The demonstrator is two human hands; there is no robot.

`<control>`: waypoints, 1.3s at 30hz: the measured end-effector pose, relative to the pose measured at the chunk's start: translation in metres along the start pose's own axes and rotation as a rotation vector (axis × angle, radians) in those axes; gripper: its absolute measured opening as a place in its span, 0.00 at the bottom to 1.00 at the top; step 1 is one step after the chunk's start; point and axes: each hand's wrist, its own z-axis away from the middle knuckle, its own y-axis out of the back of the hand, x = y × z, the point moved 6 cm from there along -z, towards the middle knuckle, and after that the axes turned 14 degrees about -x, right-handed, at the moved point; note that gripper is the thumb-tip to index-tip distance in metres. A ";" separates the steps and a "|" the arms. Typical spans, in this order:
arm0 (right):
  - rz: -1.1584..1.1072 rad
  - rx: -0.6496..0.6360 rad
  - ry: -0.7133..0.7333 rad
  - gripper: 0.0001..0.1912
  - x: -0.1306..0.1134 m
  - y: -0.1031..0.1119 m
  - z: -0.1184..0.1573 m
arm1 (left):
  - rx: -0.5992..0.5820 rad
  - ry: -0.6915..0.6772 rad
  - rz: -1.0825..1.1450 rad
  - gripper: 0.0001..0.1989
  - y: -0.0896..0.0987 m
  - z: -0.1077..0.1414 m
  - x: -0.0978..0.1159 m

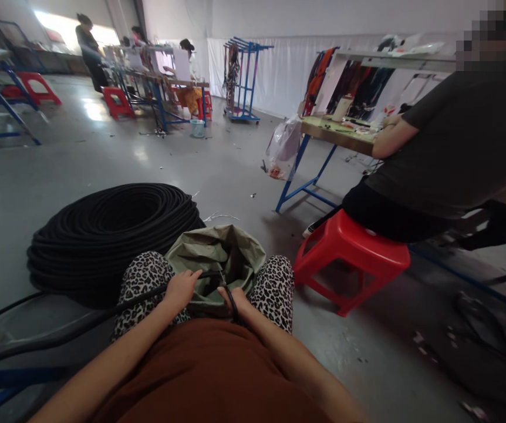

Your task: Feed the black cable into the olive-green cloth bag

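Observation:
Closed around a thick black cord point(81, 333) is my left hand point(182, 289), just above the near left part of an open sack. The cord runs in from the lower left, and its short front end sticks out past my fingers. My right hand point(239, 301) grips a pair of scissors point(232, 298) with dark handles; the metal blades are at the cord's front end. Whether the blades touch the cord is too small to tell. The greenish sack point(186, 247) stands open between my knees, its inside mostly in shadow.
A large coil of black cord point(68, 241) lies on the floor at my left. To my right, a person point(464, 135) sits on a red stool point(367, 249) at a workbench point(336, 136). A blue rack point(246, 88) and other workers are farther back.

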 end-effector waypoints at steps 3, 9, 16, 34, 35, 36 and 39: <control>0.055 0.024 -0.073 0.22 -0.002 0.000 0.005 | -0.009 -0.009 -0.039 0.25 0.000 0.000 0.001; 0.039 0.030 -0.033 0.19 0.000 0.000 0.000 | -0.008 0.002 -0.085 0.26 0.000 0.001 0.001; -0.036 0.070 -0.151 0.23 0.000 0.005 0.007 | 0.004 0.017 -0.071 0.25 -0.002 -0.001 0.000; -0.464 -0.198 0.011 0.21 -0.003 -0.012 0.010 | 0.064 0.050 0.130 0.22 0.007 0.005 0.000; -0.459 -0.194 0.010 0.21 -0.002 -0.012 0.009 | 0.071 0.047 0.133 0.22 0.007 0.005 0.000; -0.448 -0.195 0.009 0.21 -0.001 -0.012 0.008 | 0.077 0.044 0.134 0.22 0.006 0.004 0.000; -0.366 -0.188 -0.019 0.22 0.004 -0.012 0.003 | 0.081 0.037 0.128 0.22 0.004 0.004 0.001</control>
